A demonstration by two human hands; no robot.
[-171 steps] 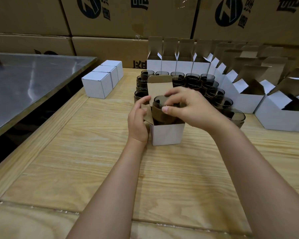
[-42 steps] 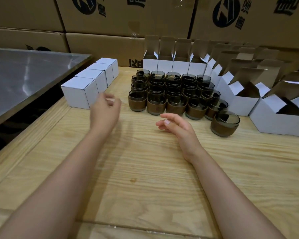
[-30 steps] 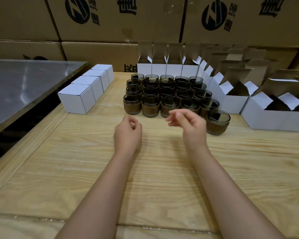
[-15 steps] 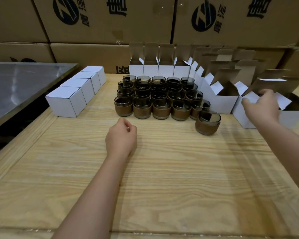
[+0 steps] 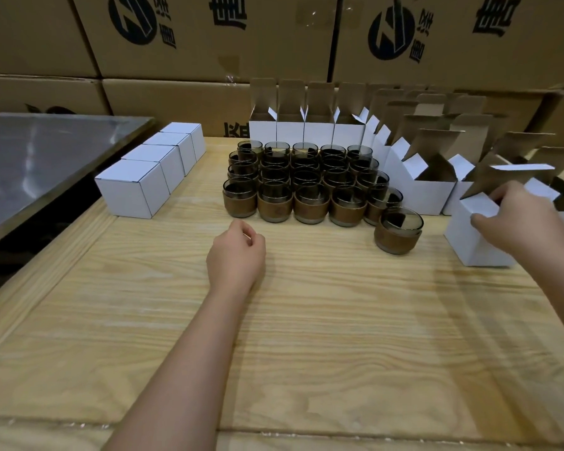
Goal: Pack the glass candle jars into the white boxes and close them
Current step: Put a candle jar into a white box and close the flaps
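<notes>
White box (image 5: 472, 245) in right hand (image 5: 523, 224), jar (image 5: 398, 234) nearby

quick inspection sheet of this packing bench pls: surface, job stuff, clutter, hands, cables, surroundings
surface: pale wooden table
job's things: glass candle jars packed in rows, a lone jar apart at their right; four closed boxes in a row at left; open boxes with flaps up behind and right of the jars
clutter: nothing seen
grippers: left hand loosely curled, holds nothing; right hand grips a white box, flaps up
cables: nothing seen
surroundings: stacked brown cartons behind; metal tabletop at left
</notes>
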